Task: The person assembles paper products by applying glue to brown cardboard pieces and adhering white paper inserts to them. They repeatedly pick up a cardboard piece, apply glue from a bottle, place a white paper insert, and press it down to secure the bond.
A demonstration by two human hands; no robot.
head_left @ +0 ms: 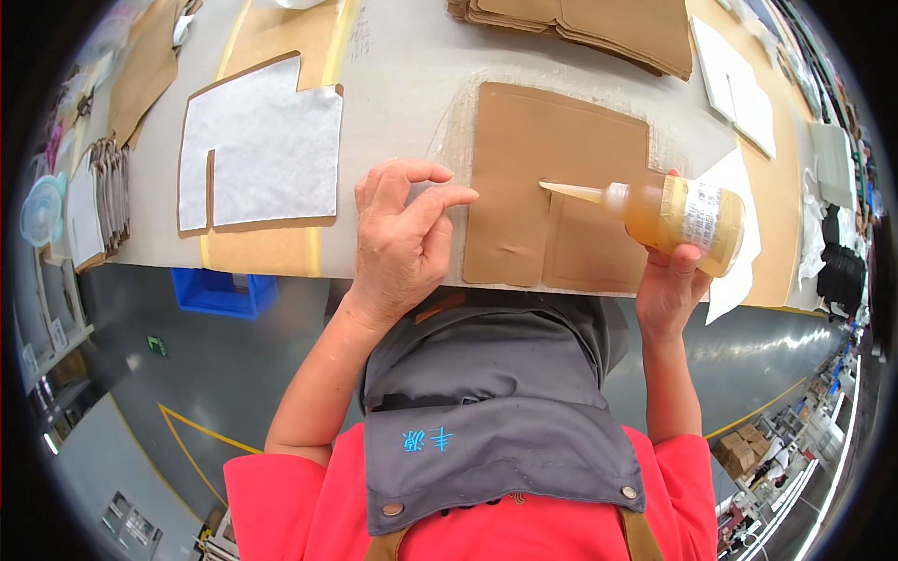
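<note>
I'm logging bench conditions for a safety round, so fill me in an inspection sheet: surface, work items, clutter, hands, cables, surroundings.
Surface: pale worktop, with streaky marks around the brown panel.
Work items: brown panel lying flat, slit from its near edge; squeeze bottle tipped over, its nozzle pointing left above the panel.
Clutter: white-faced panel at left; stack of brown pieces toward the far side.
Hands: left hand empty, fingers by the panel's left edge, contact unclear; right hand grips the bottle.
Cables: nothing seen clearly.
Surroundings: grey floor with yellow lines; blue crate below the bench; cardboard boxes at right.
</note>
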